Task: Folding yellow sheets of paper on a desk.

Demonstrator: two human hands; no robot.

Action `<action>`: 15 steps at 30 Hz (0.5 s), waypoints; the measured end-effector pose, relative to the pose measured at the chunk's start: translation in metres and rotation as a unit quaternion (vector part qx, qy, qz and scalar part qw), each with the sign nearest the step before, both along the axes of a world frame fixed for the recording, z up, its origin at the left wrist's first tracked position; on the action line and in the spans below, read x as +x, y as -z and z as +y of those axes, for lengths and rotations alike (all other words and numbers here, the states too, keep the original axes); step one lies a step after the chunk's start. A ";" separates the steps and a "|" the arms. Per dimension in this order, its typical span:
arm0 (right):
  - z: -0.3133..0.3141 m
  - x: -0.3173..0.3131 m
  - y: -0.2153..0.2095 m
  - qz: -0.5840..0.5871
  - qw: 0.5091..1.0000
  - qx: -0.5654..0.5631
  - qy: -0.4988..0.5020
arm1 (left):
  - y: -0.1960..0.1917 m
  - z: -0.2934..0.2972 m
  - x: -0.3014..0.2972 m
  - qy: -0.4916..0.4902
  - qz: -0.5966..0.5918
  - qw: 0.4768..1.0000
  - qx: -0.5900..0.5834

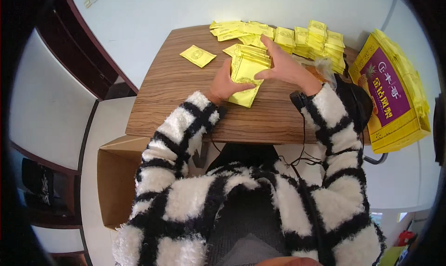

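Observation:
A bundle of flat yellow packets [247, 72] stands between my hands over the middle of the wooden table. My left hand [225, 85] is closed round its left side, with the thumb across the front. My right hand [287, 67] cups the right side in a wide curve, its thumb against the front packet and its index finger at the back edge. One packet at the front hangs lower than the others. Behind the bundle lie rows of similar packets [257, 29], partly hidden by my right hand. A single packet [198, 56] lies flat to the left.
More packets are piled in stacks [317, 37] at the table's [172, 94] back right. A yellow and purple carton [388, 98] filled with packets stands at the right edge. Below the table's left side is an open cardboard box [118, 177]. Dark cables [304, 160] hang near my right arm.

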State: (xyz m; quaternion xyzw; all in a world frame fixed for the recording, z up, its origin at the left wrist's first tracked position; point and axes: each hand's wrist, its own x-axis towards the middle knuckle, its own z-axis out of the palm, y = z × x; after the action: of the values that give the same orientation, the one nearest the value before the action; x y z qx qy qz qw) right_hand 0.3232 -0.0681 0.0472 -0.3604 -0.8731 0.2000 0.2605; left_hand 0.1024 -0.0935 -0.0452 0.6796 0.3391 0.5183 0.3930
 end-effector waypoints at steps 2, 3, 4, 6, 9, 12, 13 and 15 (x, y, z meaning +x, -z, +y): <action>-0.005 -0.001 -0.006 -0.036 0.999 0.026 -0.003 | -0.001 -0.009 0.003 -0.005 0.016 1.000 -0.002; -0.008 -0.002 -0.009 -0.050 0.997 0.046 -0.030 | -0.002 -0.015 0.006 -0.011 0.019 1.000 0.004; -0.010 -0.003 -0.012 -0.063 0.994 0.065 -0.057 | -0.002 -0.020 0.008 -0.017 0.023 1.000 0.010; -0.014 -0.007 -0.018 -0.076 0.990 0.085 -0.087 | -0.003 -0.028 0.011 -0.027 0.027 0.999 0.016; -0.020 -0.016 -0.034 -0.130 0.982 0.071 -0.119 | -0.004 -0.030 0.009 -0.039 0.035 0.998 0.033; -0.018 -0.027 -0.028 -0.162 0.978 0.062 -0.118 | 0.004 -0.032 0.010 -0.044 0.039 0.997 0.043; -0.017 -0.031 -0.024 -0.178 0.976 0.057 -0.116 | 0.007 -0.033 0.009 -0.046 0.041 0.997 0.048; -0.012 -0.040 -0.017 -0.187 0.973 0.066 -0.116 | 0.016 -0.030 0.004 -0.043 0.035 0.997 0.045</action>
State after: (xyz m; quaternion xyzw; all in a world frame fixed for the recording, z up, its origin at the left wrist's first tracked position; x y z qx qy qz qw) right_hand 0.2832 -0.0805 0.0638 -0.2693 -0.9536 0.0995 0.0908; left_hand 0.1063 -0.1232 -0.0611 0.6992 0.3582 0.5251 0.3272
